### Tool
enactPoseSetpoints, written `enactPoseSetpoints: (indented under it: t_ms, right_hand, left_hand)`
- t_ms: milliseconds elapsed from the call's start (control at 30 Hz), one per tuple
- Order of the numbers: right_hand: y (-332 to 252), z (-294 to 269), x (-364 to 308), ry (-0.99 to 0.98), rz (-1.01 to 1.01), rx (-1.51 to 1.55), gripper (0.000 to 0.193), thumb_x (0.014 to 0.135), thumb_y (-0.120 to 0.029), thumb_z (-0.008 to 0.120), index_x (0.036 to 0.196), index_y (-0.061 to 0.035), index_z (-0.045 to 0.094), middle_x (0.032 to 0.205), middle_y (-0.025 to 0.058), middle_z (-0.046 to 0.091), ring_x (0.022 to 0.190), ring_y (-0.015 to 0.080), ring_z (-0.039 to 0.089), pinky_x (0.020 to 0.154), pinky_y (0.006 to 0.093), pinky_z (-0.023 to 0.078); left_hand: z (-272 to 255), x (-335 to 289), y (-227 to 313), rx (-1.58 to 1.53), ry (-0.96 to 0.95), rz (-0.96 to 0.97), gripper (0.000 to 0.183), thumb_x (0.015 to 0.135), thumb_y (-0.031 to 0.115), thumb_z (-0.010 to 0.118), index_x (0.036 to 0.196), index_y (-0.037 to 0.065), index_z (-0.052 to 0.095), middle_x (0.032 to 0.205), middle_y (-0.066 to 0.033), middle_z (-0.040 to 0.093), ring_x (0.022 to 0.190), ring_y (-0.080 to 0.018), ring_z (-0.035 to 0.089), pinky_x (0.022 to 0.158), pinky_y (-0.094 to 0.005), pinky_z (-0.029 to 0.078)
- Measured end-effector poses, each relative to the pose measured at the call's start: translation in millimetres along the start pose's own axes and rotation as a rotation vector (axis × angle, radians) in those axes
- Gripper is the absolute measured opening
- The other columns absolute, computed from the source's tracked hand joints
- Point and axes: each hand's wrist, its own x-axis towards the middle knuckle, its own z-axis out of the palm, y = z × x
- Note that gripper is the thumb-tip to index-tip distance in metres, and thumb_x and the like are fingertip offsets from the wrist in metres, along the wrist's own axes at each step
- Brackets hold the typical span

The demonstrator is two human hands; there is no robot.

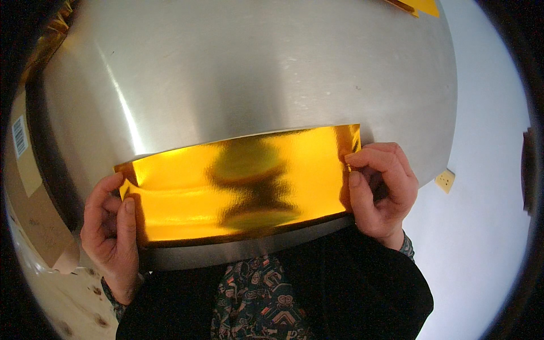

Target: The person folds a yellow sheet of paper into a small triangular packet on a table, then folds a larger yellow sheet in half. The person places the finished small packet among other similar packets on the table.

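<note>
A shiny gold foil sheet [181, 198] stretches across the near part of a brushed metal surface [317, 68]. At its left end my left hand [113, 232] is closed, thumb and fingers pinching the edge. My right hand [385, 187] pinches the right edge in the same way, near the upper corner. The sheet is long and rectangular, its upper edge slightly bowed in this wide view. Dark reflections show in its middle. Whether its underside touches the metal I cannot tell.
At the far right edge of the metal lies another gold-yellow piece [425, 7]. Crumpled gold foil [51, 39] sits at the far left. Below it stands a cardboard box [34, 209] with a barcode label [20, 136]. On the right, a yellowish wall socket [445, 181] shows against a pale wall [481, 243].
</note>
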Motion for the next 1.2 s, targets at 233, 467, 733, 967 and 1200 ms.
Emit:
enactPoseSetpoints:
  t_ms: [233,467,733,967,1200]
  right_hand:
    - [-5.0,10.9,-3.6,0.056,0.040,-0.036,0.023,0.074,0.007,0.064,0.093,-0.0017,0.072,0.089,0.0144,0.068,0.072,0.0182,0.064,0.061,0.0252,0.049]
    - [-2.9,13.2,-12.4,0.081,-0.009,-0.087,0.020,0.075,0.006,0.061,0.092,0.0018,0.069,0.090,0.0151,0.067,0.081,0.0224,0.063,0.071,0.0290,0.049]
    - [-0.9,12.0,-15.4,0.070,0.037,-0.107,0.016,0.080,0.005,0.058,0.094,0.0026,0.066,0.093,0.0130,0.064,0.083,0.0210,0.060,0.073,0.0287,0.047]
    - [-2.6,22.9,-14.3,0.079,0.004,-0.057,0.014,0.086,0.003,0.059,0.097,0.0021,0.067,0.096,0.0112,0.063,0.087,0.0189,0.059,0.076,0.0277,0.046]
    - [-7.7,27.4,-9.1,0.051,-0.036,-0.090,0.013,0.088,0.000,0.062,0.100,-0.0005,0.069,0.095,0.0052,0.065,0.081,0.0121,0.058,0.070,0.0230,0.044]
  left_hand:
    - [-13.7,2.9,7.6,0.081,-0.080,-0.021,0.035,0.097,-0.002,0.061,0.132,0.000,0.058,0.082,0.0018,0.056,0.070,-0.0020,0.050,0.062,-0.0163,0.040]
    - [-15.0,-7.3,8.7,-0.011,-0.090,-0.027,0.035,0.095,-0.004,0.063,0.129,0.001,0.059,0.077,0.0035,0.057,0.062,0.0011,0.049,0.053,-0.0151,0.037]
    - [-20.8,-1.5,7.5,0.027,-0.124,0.047,0.034,0.094,0.001,0.067,0.127,0.004,0.061,0.077,-0.0011,0.061,0.060,-0.0025,0.053,0.052,-0.0188,0.043]
    - [-35.1,-1.8,0.5,0.101,-0.120,0.135,0.029,0.092,0.006,0.068,0.121,0.005,0.062,0.080,-0.0089,0.066,0.060,-0.0154,0.063,0.056,-0.0265,0.051]
    - [-42.3,3.7,-1.0,0.307,0.003,0.413,0.024,0.092,0.013,0.066,0.114,0.004,0.065,0.087,-0.0146,0.068,0.071,-0.0312,0.068,0.061,-0.0393,0.054]
